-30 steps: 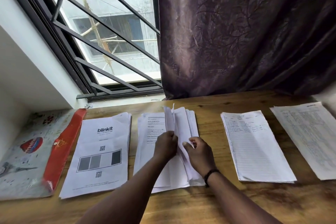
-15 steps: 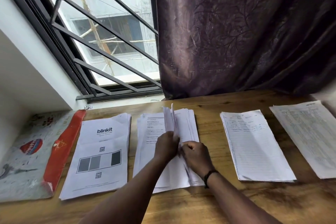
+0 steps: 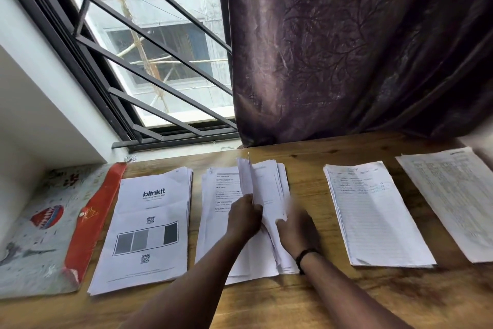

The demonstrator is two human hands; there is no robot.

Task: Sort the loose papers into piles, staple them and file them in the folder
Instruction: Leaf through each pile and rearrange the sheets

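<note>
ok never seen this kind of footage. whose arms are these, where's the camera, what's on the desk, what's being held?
There is no robot here: a person wears one wide-angle camera on the head, looking forward and down, so the arms entering from below are their own. On the wooden table lie four paper piles: the blinkit pile, the middle pile, the lined pile and the table-print pile at far right. At far left lies a patterned folder with a red flap. The left hand pinches a few raised sheets of the middle pile; the right hand, motion-blurred, touches that pile's right half.
</note>
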